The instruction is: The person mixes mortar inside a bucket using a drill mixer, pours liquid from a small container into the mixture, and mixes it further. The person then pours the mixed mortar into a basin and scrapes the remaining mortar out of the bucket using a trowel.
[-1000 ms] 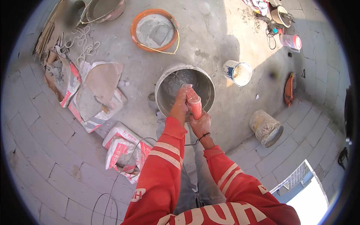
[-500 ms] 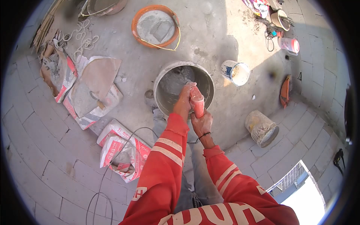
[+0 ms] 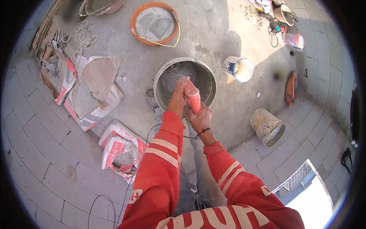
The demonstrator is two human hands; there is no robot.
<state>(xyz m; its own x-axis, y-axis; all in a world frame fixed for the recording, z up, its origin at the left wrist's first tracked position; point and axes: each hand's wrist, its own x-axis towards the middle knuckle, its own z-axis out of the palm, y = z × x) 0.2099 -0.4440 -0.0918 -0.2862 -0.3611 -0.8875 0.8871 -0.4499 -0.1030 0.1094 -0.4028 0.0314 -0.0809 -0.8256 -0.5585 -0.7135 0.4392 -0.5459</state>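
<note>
My left hand [image 3: 177, 96] is wrapped round the front of a red, dust-covered corded power drill [image 3: 192, 96]. Its rear end is gripped by my right hand [image 3: 200, 117], which wears a dark band at the wrist. The drill points down into a large grey bucket [image 3: 212, 82] between my feet and the orange tub. Wet grey mortar [image 3: 179, 74] lies inside that bucket; my hands and the drill hide part of it. Whatever is fitted to the drill's tip cannot be made out. A black cable [image 3: 149, 133] runs off to the left.
An orange tub [image 3: 133, 24] of grey mix stands ahead. Torn mortar bags [image 3: 118, 135] and an opened sack [image 3: 101, 76] lie left. To the right are a paint-stained bucket [image 3: 230, 66] and a tipped dirty bucket [image 3: 261, 120]. Block walls surround the floor.
Both hands and the drill have shifted a little up and left over the bucket. The whole view has moved slightly too. My grip on the drill is the same.
</note>
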